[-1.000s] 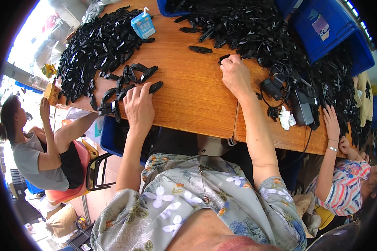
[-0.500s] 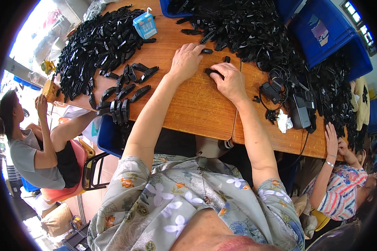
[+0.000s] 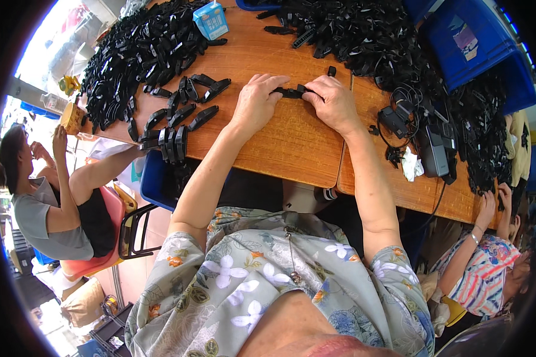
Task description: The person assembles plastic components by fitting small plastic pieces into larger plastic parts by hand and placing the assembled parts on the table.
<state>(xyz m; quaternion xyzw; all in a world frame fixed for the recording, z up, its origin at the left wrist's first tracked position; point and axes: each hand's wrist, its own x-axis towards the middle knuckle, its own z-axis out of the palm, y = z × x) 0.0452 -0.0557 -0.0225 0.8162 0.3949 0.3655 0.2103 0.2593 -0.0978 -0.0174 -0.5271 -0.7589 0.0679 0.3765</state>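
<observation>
A small, dark black plastic piece (image 3: 290,93), shaped like a short band, spans the gap between my two hands above the wooden table. My left hand (image 3: 257,102) has its fingers closed around the left end. At the other end, my right hand (image 3: 335,102) pinches the piece between thumb and fingers. Its exact kind is too small to make out, and the fingertips cover parts of it. Just beyond my right hand lies a separate small black piece (image 3: 331,71).
Heaps of black pieces (image 3: 143,65) cover the left and far table. Several lie in rows near a blue bin (image 3: 153,181). A drink carton (image 3: 211,21), cabled adapters (image 3: 393,122) and crumpled tissue (image 3: 411,165) are around. People sit at left (image 3: 56,220) and right (image 3: 482,268).
My left hand has drawn back from the far pile to meet my right hand, and now both hold the black piece. The view has shifted slightly.
</observation>
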